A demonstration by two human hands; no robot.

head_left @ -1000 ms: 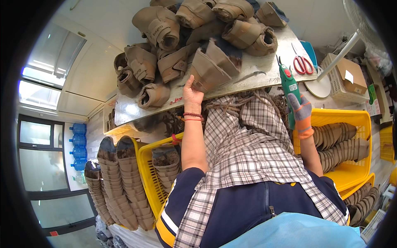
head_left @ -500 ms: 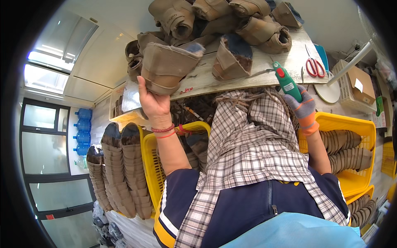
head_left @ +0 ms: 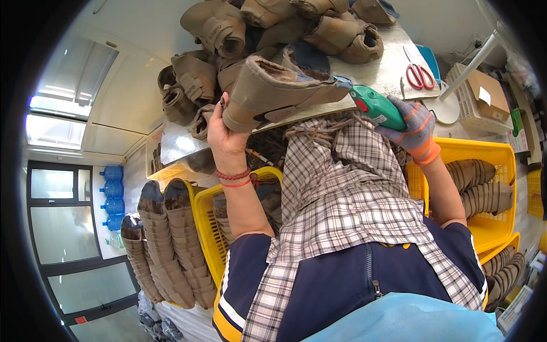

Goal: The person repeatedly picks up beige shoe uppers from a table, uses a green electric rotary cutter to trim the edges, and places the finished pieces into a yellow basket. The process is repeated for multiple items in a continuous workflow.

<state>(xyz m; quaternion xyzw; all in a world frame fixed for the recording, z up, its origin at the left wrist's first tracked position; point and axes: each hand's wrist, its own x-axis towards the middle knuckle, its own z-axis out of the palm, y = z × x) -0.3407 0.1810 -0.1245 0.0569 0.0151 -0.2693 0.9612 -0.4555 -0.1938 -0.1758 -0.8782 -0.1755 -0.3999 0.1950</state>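
Pale surface [head_left: 393, 74] carried a heap of curled tan pieces [head_left: 215, 34] plus red-handled scissors [head_left: 420, 77]. Fur-lined piece [head_left: 268, 94] was held up over the surface's near edge, left hand [head_left: 227, 137] gripping its broad end. Gloved right hand [head_left: 411, 128] was closed round a green power tool [head_left: 379, 108], tip at the piece's narrow end. Progress: this piece looked mid-work, not finished; heap apparently left to handle. Nested stacks [head_left: 179, 245] sat at left, more in a yellow basket [head_left: 476, 147] at right; couldn't tell whether those were done. Orientation: long axis ran roughly left to right, tilting slightly up rightward; narrow end pointed right, lined opening faced mostly up and away from the person.
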